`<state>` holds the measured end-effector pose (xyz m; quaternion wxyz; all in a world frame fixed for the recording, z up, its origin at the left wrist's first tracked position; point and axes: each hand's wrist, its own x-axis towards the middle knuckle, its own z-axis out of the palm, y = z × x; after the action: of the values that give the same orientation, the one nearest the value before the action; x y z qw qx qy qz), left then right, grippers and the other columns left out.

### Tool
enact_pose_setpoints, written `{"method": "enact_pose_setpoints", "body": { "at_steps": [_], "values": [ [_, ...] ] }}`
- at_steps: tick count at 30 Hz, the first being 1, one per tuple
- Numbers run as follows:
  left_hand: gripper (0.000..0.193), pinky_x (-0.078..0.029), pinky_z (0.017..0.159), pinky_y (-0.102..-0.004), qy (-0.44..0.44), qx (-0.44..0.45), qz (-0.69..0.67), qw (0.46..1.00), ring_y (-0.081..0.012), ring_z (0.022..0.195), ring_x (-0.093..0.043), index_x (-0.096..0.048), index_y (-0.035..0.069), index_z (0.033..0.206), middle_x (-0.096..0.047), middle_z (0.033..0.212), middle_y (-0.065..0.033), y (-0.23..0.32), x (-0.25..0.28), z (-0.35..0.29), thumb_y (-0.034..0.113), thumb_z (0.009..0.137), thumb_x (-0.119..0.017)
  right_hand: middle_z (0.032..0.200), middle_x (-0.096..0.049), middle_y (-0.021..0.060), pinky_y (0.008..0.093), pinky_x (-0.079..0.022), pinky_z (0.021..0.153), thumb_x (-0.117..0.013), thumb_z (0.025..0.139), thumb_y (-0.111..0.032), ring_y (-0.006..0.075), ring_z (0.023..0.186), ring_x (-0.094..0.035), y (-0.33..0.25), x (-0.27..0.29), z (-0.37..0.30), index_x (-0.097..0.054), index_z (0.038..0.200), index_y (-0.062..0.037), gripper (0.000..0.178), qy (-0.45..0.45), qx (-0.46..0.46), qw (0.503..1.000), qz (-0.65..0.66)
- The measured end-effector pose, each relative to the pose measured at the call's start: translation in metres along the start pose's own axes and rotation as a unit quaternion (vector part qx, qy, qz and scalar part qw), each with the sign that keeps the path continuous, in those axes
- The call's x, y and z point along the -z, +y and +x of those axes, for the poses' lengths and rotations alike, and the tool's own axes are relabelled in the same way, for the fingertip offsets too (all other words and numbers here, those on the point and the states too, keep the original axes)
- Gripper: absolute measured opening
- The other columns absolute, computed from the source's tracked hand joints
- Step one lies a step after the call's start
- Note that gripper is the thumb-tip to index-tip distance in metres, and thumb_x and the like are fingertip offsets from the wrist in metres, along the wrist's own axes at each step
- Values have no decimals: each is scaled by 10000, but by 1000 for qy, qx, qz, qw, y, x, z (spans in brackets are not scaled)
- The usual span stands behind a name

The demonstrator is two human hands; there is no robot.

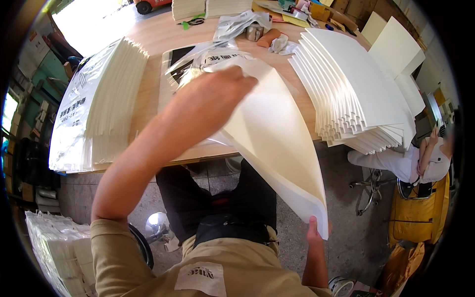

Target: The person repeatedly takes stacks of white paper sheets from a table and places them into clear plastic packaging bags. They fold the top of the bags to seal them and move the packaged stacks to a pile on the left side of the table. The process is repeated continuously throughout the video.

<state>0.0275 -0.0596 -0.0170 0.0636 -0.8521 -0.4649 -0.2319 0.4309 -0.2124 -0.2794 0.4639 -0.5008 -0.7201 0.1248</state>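
Observation:
A thick sheaf of large cream-white paper sheets slants from the table down toward me, curled along its length. At its near lower corner my right hand grips it, thumb on top. My left hand is raised over the sheaf's far part, its fingers closed; what lies in them is hidden behind the hand. Under and beyond that hand, a clear plastic bag with dark print lies on the table and overlaps the far part of the paper.
On the wooden table, packed paper stacks stand left and fanned paper stacks right. Scissors, a metal cup and crumpled plastic lie at the back. A seated person is at the right.

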Motion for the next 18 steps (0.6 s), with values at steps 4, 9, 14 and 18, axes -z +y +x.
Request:
{"method": "enact_pose_setpoints", "body": {
  "at_steps": [4, 9, 14, 18],
  "values": [
    [399, -539, 752, -392, -58, -24, 20, 998, -320, 845, -647, -579, -19, 1220, -586, 951, -149, 30, -18, 3, -3, 822, -550, 890, -708, 207, 352, -542, 600, -637, 932, -151, 292, 689, -712, 7, -15, -8, -618, 1199, 109, 373, 23, 17, 999, -15],
    [407, -542, 720, -374, -57, -29, 22, 998, -284, 820, -646, -569, -43, 1189, -547, 890, -131, 48, -37, -3, 16, 787, -584, 909, -711, 215, 353, -555, 632, -625, 932, -126, 295, 721, -722, -14, -22, 8, -607, 1210, 117, 369, 4, -19, 1000, 7],
    [389, -556, 755, -330, -44, -73, -4, 996, -248, 836, -663, -568, -71, 1166, -577, 910, -114, 77, -70, -5, 50, 796, -586, 922, -712, 212, 346, -558, 668, -609, 936, -101, 272, 768, -724, -23, -46, 9, -608, 1213, 111, 349, 27, -55, 996, 61],
    [435, -562, 685, -302, -33, -67, 2, 997, -202, 790, -649, -581, -70, 1165, -549, 863, -88, 99, -86, -12, 69, 754, -612, 927, -713, 206, 335, -554, 690, -596, 936, -68, 251, 794, -721, -45, -63, 25, -617, 1187, 104, 306, 38, -82, 993, 81]
  ]
}}
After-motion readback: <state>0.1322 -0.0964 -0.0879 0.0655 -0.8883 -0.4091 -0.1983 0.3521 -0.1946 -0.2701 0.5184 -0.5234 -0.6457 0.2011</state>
